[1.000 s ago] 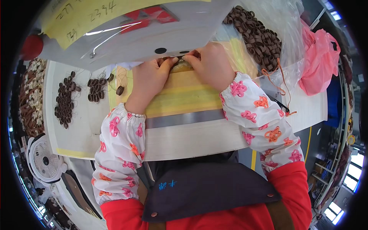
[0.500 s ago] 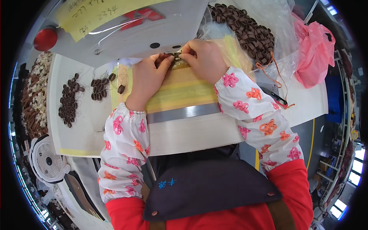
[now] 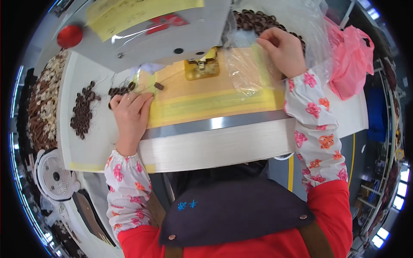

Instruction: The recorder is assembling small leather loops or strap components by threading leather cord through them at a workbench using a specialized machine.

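Note:
My left hand (image 3: 130, 116) rests low over the table beside a small cluster of dark brown fabric loops (image 3: 122, 89), fingers stretched forward; nothing shows in it. Just past its fingertips lies a single brown loop (image 3: 159, 86), on a thin thread running toward the sewing machine's yellowish needle plate (image 3: 202, 71). At the right, my right hand (image 3: 284, 49) is raised in front of the heap of brown loops (image 3: 258, 20) in clear plastic. Its thumb and forefinger are pinched together; whatever is between them is too small to make out.
The grey-white machine head (image 3: 150, 38) overhangs the work area. Another pile of threaded loops (image 3: 81, 109) lies at the left. A metal strip (image 3: 215, 123) edges the yellow-taped surface. A pink plastic bag (image 3: 352, 60) sits far right, and a white fan (image 3: 56, 176) stands lower left.
Both hands have parted from the needle area. The left has moved left and nearer me; the right has moved right toward the loop heap. A loop on a thread now shows between them.

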### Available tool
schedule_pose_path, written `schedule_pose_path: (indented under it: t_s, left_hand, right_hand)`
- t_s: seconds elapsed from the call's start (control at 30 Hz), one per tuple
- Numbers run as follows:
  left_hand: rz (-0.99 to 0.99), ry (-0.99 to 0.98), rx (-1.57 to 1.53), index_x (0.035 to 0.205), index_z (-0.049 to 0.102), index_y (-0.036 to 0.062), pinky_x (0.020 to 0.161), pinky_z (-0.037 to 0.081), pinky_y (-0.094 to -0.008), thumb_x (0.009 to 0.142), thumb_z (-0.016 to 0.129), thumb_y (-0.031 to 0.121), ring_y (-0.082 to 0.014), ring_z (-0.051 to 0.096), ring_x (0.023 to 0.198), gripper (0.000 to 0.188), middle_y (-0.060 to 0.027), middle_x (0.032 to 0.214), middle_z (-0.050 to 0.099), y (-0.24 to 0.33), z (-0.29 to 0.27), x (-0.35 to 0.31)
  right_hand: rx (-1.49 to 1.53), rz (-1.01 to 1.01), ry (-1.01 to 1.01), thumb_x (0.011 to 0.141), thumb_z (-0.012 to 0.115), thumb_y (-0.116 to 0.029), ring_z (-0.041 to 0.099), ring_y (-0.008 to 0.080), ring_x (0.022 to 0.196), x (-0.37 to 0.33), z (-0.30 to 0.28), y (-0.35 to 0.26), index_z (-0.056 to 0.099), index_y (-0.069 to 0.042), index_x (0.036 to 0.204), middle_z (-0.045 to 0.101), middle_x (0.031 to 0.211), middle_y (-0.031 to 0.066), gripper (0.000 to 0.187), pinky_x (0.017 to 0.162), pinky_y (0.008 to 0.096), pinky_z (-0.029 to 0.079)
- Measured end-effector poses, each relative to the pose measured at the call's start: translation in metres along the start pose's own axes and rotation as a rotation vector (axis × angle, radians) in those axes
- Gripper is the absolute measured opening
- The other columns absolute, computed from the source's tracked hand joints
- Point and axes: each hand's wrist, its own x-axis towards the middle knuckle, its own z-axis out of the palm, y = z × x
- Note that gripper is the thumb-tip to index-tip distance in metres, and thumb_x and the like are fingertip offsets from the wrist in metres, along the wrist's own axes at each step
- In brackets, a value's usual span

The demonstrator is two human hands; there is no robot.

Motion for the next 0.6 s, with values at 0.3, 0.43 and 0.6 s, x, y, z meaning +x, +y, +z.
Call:
schedule_pose_path:
  t_s: [0.3,0.43,0.6]
  left_hand:
    - [0.025,0.046,0.047,0.080,0.064,0.0126,0.069,0.031,-0.0309,0.070,0.064,0.008,-0.0131,0.050,0.063,0.011,0.0027,0.070,0.056,0.002,0.000,-0.006]
    - [0.026,0.053,0.040,0.080,0.064,0.0123,0.069,0.031,-0.0308,0.070,0.064,0.008,-0.0129,0.050,0.063,0.011,0.0028,0.070,0.056,0.001,0.005,-0.004]
    - [-0.003,0.025,0.024,0.082,0.065,0.0095,0.070,0.031,-0.0305,0.072,0.063,0.008,-0.0146,0.052,0.067,0.010,-0.0002,0.074,0.058,0.002,0.003,-0.004]
  right_hand:
    - [0.060,0.025,-0.123,0.074,0.062,-0.009,0.055,0.0099,0.057,-0.024,0.023,-0.014,0.060,0.001,0.079,0.060,0.065,0.0061,0.012,0.054,0.0224,0.044]
    - [0.052,0.016,-0.113,0.074,0.063,-0.009,0.054,0.0085,0.056,-0.022,0.020,-0.012,0.060,0.001,0.079,0.059,0.064,0.0046,0.011,0.054,0.0223,0.044]
    - [0.509,0.145,-0.277,0.077,0.064,-0.008,0.053,0.0058,0.065,-0.038,0.007,-0.060,0.060,0.002,0.083,0.058,0.070,0.0013,0.012,0.059,0.0203,0.043]
